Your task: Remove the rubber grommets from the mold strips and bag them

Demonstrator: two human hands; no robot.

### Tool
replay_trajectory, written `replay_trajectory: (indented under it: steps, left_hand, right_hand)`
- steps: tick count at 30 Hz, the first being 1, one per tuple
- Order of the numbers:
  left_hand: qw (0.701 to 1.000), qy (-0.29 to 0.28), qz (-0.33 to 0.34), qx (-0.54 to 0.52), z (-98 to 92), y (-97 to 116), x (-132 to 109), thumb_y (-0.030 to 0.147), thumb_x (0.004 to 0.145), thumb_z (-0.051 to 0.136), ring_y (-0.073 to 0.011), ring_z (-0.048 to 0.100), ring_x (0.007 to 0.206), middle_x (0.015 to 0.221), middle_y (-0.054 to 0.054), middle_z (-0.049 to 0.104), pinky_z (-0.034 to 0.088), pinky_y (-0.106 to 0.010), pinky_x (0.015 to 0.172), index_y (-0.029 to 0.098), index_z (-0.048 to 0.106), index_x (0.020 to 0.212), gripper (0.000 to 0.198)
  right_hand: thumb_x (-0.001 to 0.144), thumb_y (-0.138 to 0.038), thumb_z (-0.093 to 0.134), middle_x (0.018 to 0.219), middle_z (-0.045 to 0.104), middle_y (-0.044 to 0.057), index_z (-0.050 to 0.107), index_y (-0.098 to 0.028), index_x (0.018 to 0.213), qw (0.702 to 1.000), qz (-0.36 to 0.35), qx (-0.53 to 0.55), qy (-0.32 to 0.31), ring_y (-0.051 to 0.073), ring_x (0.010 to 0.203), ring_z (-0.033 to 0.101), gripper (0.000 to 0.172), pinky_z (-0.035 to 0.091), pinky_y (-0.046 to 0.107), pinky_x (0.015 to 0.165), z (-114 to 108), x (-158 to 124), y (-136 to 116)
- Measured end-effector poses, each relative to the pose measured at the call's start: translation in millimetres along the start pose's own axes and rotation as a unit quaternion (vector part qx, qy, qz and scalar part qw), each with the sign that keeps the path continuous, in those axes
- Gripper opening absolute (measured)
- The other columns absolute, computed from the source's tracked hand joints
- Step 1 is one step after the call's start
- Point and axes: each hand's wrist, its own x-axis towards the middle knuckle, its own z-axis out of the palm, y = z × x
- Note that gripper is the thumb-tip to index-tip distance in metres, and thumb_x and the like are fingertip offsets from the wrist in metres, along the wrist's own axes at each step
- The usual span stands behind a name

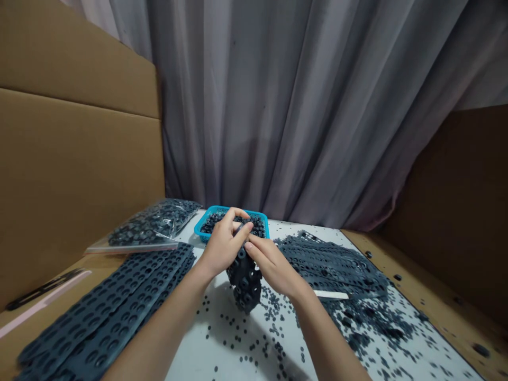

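A black rubber strip [246, 288] studded with small ring-shaped parts hangs bent below my hands, above the white table. My left hand [225, 242] closes on its upper end, thumb and forefinger near each other. My right hand [273, 264] pinches the same end from the right, its thumb close to the left thumb. What lies between the fingertips is mostly hidden. Just behind the hands stands a blue plastic basket [201, 226] filled with loose black rubber rings [257, 226].
A clear bag [154, 222] of black rings and flat rubber strips [107, 307] lie at left, beside a pink stick [47, 302]. At right are punched strips [337, 262], a white stick [331, 295] and scattered black bits [273, 307]. Cardboard walls [79, 159] flank the table.
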Motion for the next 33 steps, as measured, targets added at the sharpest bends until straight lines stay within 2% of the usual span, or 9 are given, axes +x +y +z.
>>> replay_trajectory:
  steps: [3,6,9,11,14,19,26,29,33]
  left_hand:
    - [1.000,-0.001,0.019,0.017,-3.7,2,0,0.032,0.085,0.051,-0.0100,0.035,0.046,0.050,0.008,0.042,0.023,-0.021,0.047,0.021,0.049,0.091,0.012]
    - [0.999,-0.022,0.028,0.021,-8.2,2,2,0.031,0.083,0.055,-0.0095,0.038,0.047,0.051,0.007,0.042,0.027,-0.020,0.049,0.020,0.052,0.089,0.013]
    - [0.989,-0.101,-0.020,-0.107,-9.2,-1,3,0.035,0.078,0.062,-0.0074,0.038,0.045,0.051,0.008,0.041,0.027,-0.018,0.046,0.020,0.050,0.089,0.022]
    - [0.963,-0.123,-0.053,-0.235,-6.0,-5,4,0.036,0.075,0.066,-0.0051,0.036,0.040,0.051,0.010,0.041,0.027,-0.016,0.042,0.021,0.045,0.088,0.028]
    - [0.927,-0.060,-0.070,-0.363,3.3,-7,4,0.034,0.070,0.072,-0.0043,0.040,0.037,0.050,0.012,0.044,0.030,-0.014,0.040,0.023,0.039,0.086,0.038]
    - [0.900,0.054,-0.102,-0.420,16.6,-6,5,0.032,0.059,0.078,-0.0056,0.046,0.036,0.048,0.013,0.045,0.036,-0.014,0.040,0.023,0.038,0.084,0.049]
    - [0.872,0.107,-0.149,-0.453,27.1,-15,6,0.030,0.055,0.078,-0.0071,0.051,0.039,0.052,0.013,0.045,0.039,-0.016,0.042,0.024,0.032,0.080,0.053]
    - [0.865,0.104,-0.164,-0.463,32.0,-17,5,0.030,0.055,0.077,-0.0087,0.055,0.043,0.056,0.012,0.048,0.039,-0.016,0.043,0.025,0.030,0.080,0.053]
    - [0.865,0.099,-0.164,-0.463,35.9,-18,3,0.028,0.058,0.075,-0.0097,0.057,0.046,0.058,0.012,0.048,0.040,-0.017,0.045,0.024,0.029,0.077,0.050]
  right_hand:
    - [0.092,-0.029,0.040,0.092,0.064,0.004,0.061,-0.017,0.099,1.000,0.000,-0.005,0.000,0.019,0.084,0.055,0.025,0.039,0.030,0.080,-1,0,1]
    - [0.089,-0.030,0.045,0.078,0.060,0.001,0.060,-0.016,0.085,1.000,0.016,-0.006,0.007,0.016,0.073,0.051,0.020,0.037,0.026,0.069,-2,0,3]
    - [0.085,-0.037,0.050,0.059,0.042,-0.004,0.050,-0.016,0.065,0.992,0.057,0.108,0.003,0.009,0.055,0.035,0.029,0.028,0.022,0.053,-2,-1,8]
    - [0.080,-0.042,0.055,0.054,0.030,-0.006,0.041,-0.018,0.059,0.966,0.083,0.246,0.007,0.007,0.049,0.024,0.035,0.023,0.020,0.047,1,0,13]
    - [0.071,-0.042,0.062,0.052,0.021,-0.008,0.037,-0.019,0.057,0.910,0.118,0.394,0.045,0.006,0.045,0.016,0.037,0.017,0.019,0.041,8,3,18]
    - [0.062,-0.035,0.068,0.050,0.029,-0.008,0.045,-0.019,0.061,0.852,0.155,0.470,0.171,0.005,0.042,0.018,0.028,0.014,0.018,0.038,21,9,28]
    - [0.061,-0.028,0.066,0.048,0.032,-0.009,0.052,-0.019,0.064,0.773,0.193,0.565,0.216,0.006,0.040,0.022,0.017,0.024,0.017,0.037,26,11,39]
    - [0.060,-0.027,0.063,0.045,0.028,-0.009,0.046,-0.019,0.058,0.776,0.183,0.574,0.190,0.006,0.039,0.019,0.018,0.025,0.017,0.037,22,11,43]
    - [0.060,-0.029,0.060,0.044,0.023,-0.009,0.035,-0.021,0.053,0.820,0.145,0.527,0.170,0.006,0.039,0.017,0.027,0.027,0.017,0.038,17,12,49]
